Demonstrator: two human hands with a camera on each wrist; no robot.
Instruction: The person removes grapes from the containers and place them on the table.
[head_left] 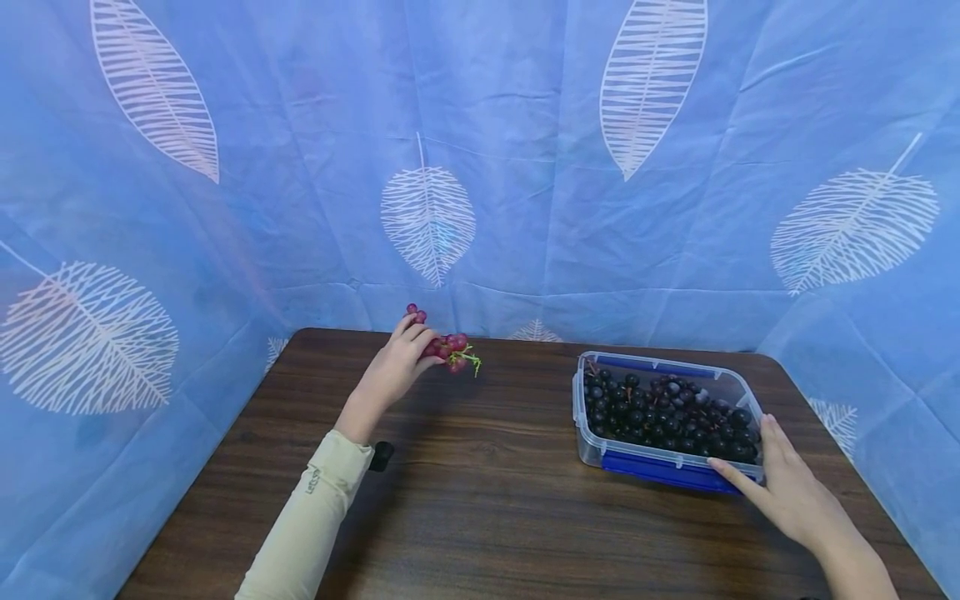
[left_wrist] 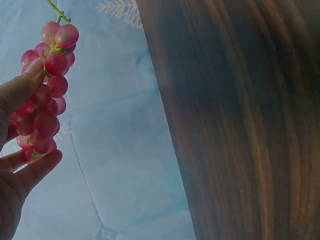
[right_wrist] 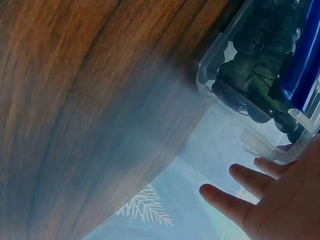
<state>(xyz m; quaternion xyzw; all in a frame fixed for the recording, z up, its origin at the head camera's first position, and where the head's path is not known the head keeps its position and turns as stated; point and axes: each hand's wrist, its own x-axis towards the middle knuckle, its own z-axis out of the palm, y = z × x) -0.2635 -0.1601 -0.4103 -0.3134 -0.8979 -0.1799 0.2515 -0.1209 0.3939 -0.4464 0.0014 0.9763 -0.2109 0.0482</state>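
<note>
My left hand (head_left: 392, 365) grips a bunch of red grapes (head_left: 454, 342) above the far left part of the table. In the left wrist view the thumb lies on one side of the bunch (left_wrist: 45, 117) and the fingers on the other, with a green stem poking out at the end. At the right, my right hand (head_left: 797, 492) touches the near right corner of a clear plastic container (head_left: 590, 448) with blue clips, fingers along its side and thumb at the front rim. Dark grapes (head_left: 652, 412) fill much of the lidless container. The right wrist view shows straight, spread fingers (right_wrist: 227, 202).
Both hands work over a dark wood-grain table (head_left: 480, 517). A blue cloth with white leaf prints (head_left: 510, 208) hangs behind it and along both sides. A small black object (head_left: 381, 456) shows beside the left sleeve cuff.
</note>
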